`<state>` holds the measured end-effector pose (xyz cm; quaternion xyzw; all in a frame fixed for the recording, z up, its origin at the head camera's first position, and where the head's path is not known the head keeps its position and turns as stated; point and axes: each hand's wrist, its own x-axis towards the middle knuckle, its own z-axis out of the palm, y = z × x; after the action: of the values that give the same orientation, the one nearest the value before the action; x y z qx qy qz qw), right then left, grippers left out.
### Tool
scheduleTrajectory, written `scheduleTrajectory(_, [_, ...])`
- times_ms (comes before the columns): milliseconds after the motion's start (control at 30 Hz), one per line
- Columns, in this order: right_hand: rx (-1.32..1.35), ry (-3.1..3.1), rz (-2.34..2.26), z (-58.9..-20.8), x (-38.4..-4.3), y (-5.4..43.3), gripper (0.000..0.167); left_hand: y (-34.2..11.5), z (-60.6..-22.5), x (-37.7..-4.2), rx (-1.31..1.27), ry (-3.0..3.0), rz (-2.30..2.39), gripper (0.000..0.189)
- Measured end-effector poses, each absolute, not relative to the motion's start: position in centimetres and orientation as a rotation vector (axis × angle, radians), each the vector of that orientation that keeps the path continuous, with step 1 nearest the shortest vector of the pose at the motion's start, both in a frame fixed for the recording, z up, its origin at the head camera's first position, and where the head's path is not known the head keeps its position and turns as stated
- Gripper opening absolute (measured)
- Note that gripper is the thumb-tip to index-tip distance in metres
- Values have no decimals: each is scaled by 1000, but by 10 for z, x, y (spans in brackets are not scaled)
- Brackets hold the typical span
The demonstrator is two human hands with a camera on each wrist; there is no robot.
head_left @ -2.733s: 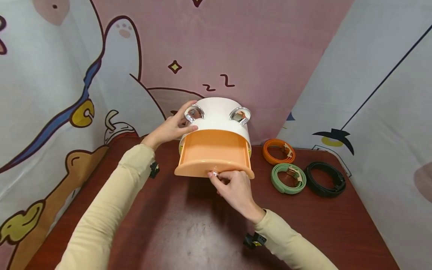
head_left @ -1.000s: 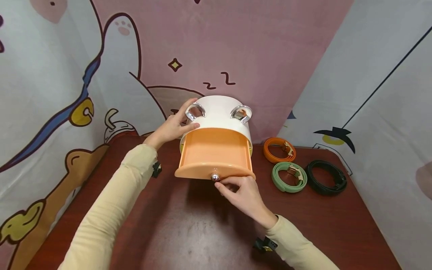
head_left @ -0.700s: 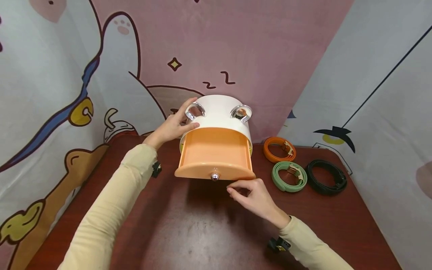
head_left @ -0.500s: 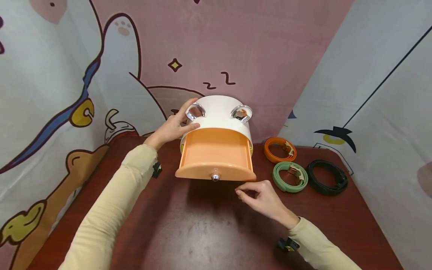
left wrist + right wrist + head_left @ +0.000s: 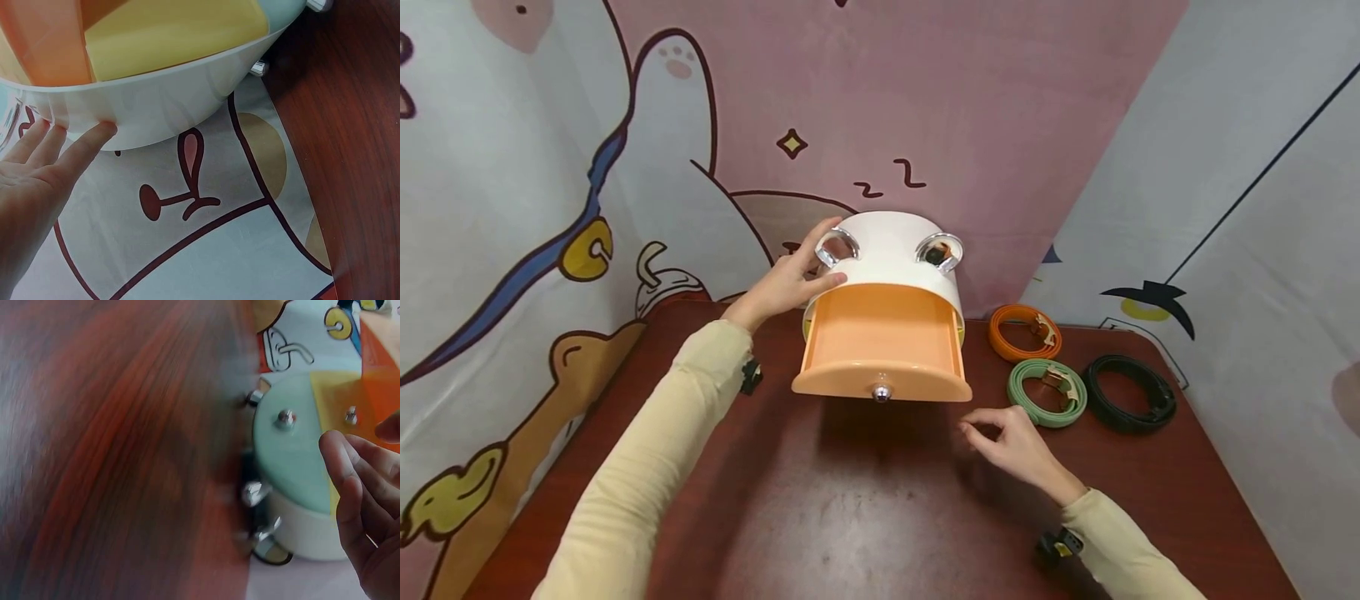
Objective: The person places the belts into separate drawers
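At left, a bare left hand (image 5: 782, 287) in a cream sleeve, unclenched, with straight fingers against the side of a smooth white cabinet with a rounded top (image 5: 887, 258) and thumb on its front rim; above, two shiny silver rounded fittings (image 5: 938, 252); below, a glossy pale-orange plastic drawer (image 5: 883, 329), standing well out, with a curved front and a round silver knob (image 5: 882, 393); underneath, in the right wrist view, a yellow drawer front (image 5: 340, 394) and a pale-green drawer front (image 5: 294, 456), both with knobs; all at the middle of the far part of a reddish-brown wood-grained table (image 5: 865, 517).

Next, left to right, a broad strip of tabletop beside the cabinet; a wide stretch before the drawer; a gap between drawer corner and bare right hand (image 5: 1018, 446), released, apart from the knob, with loosely bent fingers; just beyond, a coiled orange belt (image 5: 997, 340), a coiled mint-green belt (image 5: 1051, 419) and a coiled black belt (image 5: 1131, 422), close together near the table's right edge.

Across the surface, a soft glare; behind, a printed cartoon backdrop (image 5: 1000, 100), white at left, pink in the middle, pale grey at right.
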<state>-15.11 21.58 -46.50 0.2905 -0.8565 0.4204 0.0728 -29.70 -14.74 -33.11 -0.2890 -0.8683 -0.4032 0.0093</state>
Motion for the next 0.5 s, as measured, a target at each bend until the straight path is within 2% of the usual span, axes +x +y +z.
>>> scheduleTrajectory(500, [696, -2698, 1292, -484, -186, 258, 12, -147, -333, -298, -898, -2709, -1258, 82])
